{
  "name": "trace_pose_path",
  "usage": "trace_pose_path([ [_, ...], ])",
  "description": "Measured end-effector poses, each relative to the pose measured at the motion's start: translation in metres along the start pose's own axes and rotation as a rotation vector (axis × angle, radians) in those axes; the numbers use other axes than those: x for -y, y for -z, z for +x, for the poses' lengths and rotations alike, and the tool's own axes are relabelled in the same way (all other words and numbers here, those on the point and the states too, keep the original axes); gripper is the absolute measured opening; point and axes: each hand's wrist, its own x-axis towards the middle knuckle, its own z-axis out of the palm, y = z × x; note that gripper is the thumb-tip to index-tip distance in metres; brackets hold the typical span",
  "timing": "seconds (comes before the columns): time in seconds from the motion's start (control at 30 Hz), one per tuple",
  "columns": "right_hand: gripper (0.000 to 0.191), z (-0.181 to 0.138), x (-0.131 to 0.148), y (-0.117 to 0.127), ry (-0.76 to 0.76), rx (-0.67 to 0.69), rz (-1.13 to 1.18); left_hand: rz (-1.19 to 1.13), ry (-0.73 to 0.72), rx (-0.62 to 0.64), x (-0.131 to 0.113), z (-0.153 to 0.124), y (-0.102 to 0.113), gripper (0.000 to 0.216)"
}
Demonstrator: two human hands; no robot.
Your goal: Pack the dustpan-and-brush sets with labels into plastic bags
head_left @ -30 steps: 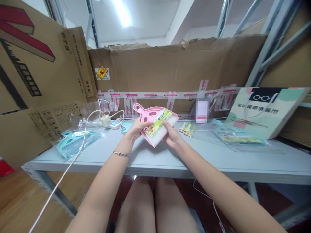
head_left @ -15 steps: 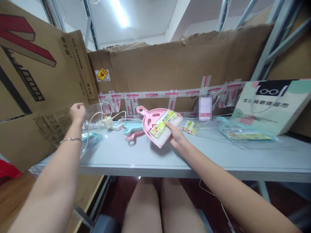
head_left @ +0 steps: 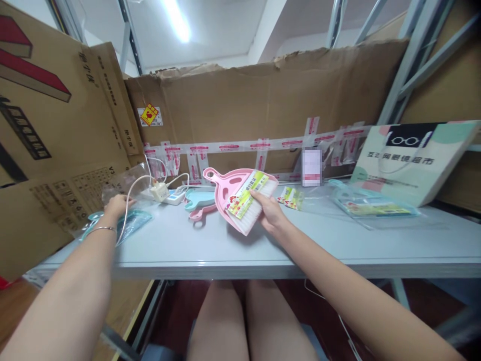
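Observation:
My right hand (head_left: 267, 210) holds a pink dustpan (head_left: 225, 186) with a small white brush and its yellow-green label (head_left: 246, 195) pressed against it, lifted just above the grey shelf (head_left: 210, 245). My left hand (head_left: 117, 204) reaches far left and rests on clear plastic bags (head_left: 124, 186) lying over a bagged teal dustpan set (head_left: 133, 223). Whether its fingers grip a bag is hard to tell. A bracelet circles my left wrist.
A teal and a pink dustpan (head_left: 199, 203) lie behind the held one. A white power strip with cable (head_left: 163, 193) sits at the back left. Loose labels (head_left: 291, 196), packed teal sets (head_left: 370, 206) and a printed bag (head_left: 409, 160) lie to the right. Cardboard walls surround the shelf.
My left hand let go of the pink dustpan, swung left, rose, then came down onto the plastic bags. My right hand kept the dustpan and brush nearly in place.

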Motion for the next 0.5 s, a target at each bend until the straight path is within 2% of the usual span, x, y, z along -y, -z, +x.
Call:
trace_pose_path([
  [0.1, 0.017, 0.002, 0.01, -0.002, 0.038, -0.101, 0.041, 0.07, 0.044, -0.067, -0.008, -0.002, 0.007, 0.032],
  [0.2, 0.019, 0.011, 0.03, 0.004, 0.215, -0.26, 0.143, 0.056, 0.023, -0.224, -0.025, -0.006, 0.013, 0.019],
  [0.27, 0.023, 0.019, 0.044, 0.013, 0.34, -0.35, 0.2, 0.014, -0.057, -0.345, -0.046, -0.012, 0.01, 0.017],
  [0.33, 0.026, 0.026, 0.054, 0.022, 0.424, -0.417, 0.231, -0.041, -0.208, -0.382, -0.075, -0.024, -0.003, 0.026],
  [0.4, 0.028, 0.03, 0.06, 0.031, 0.478, -0.456, 0.248, -0.095, -0.407, -0.253, -0.109, -0.043, -0.03, 0.025],
  [0.43, 0.028, 0.03, 0.061, 0.033, 0.496, -0.467, 0.252, -0.118, -0.503, -0.136, -0.125, -0.057, -0.048, 0.02],
  [0.5, 0.028, 0.028, 0.062, 0.036, 0.512, -0.478, 0.253, -0.188, -0.7, 0.188, -0.158, -0.088, -0.088, 0.012],
])
